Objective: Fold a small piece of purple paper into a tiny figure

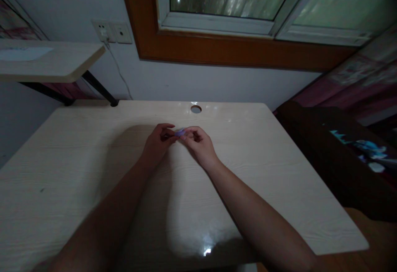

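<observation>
While its thumb and index finger pinch together, the left hand (157, 144) grips the left end of a small purple object (180, 132), whose exact shape and material are too small to tell; the right hand (200, 141), thumb and forefinger likewise closed in, grasps the other end with its remaining fingers loosely curled. The object sits between the fingertips, over the far middle of a pale, wood-grained desk (248, 181); whether it touches the surface I cannot tell. Leftward, the desktop runs wide toward slanting black supports (99, 88) under a pale, round-cornered shelf (68, 63); just behind the hands lies a round hole (196, 109) near the far edge; rightward, broad room reaches a slanting side edge. Beyond, a thin white cable (117, 63), a smooth orange-brown window surround (217, 51) and a pink patterned curtain (350, 77) follow in turn.
</observation>
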Available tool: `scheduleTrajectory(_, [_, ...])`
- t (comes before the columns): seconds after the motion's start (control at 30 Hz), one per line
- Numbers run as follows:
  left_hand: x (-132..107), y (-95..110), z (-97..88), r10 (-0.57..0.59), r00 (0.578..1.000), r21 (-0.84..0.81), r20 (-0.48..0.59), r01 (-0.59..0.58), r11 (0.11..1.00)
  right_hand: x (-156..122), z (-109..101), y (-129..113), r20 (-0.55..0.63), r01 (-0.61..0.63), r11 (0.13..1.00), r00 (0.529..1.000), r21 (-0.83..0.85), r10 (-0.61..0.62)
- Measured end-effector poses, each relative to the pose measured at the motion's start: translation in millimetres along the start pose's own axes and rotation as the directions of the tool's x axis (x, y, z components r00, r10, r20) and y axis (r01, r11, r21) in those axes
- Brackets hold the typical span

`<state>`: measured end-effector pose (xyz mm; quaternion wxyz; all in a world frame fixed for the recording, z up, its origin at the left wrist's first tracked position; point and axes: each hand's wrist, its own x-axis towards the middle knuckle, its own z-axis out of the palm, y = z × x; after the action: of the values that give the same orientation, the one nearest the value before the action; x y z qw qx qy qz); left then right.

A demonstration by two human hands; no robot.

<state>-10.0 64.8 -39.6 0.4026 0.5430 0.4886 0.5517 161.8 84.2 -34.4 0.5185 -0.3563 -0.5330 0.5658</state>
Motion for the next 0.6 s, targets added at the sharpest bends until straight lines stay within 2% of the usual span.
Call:
scheduleTrajectory(0.17, [-0.6, 0.5, 0.2, 0.004, 1.000, -0.003, -0.001, -0.004, 1.000, 0.7, -2.5, 3.5, -0.012, -0.014, 1.000, 1.000, -0.005, 0.014])
scheduleTrajectory(0.3, [-0.3, 3.2, 0.3, 0.011, 1.000, -0.046, -0.008, -0.011, 0.999, 3.0, -3.5, 2.9, -0.077, -0.034, 0.998, 0.996, 0.056, 0.038])
scheduleTrajectory(0.6, [1.8, 4.2, -1.9, 0.016, 0.998, -0.121, -0.059, -0.023, 0.992, 4.8, -2.7, 3.0, -0.107, -0.027, 0.981, 0.993, 0.190, 0.048])
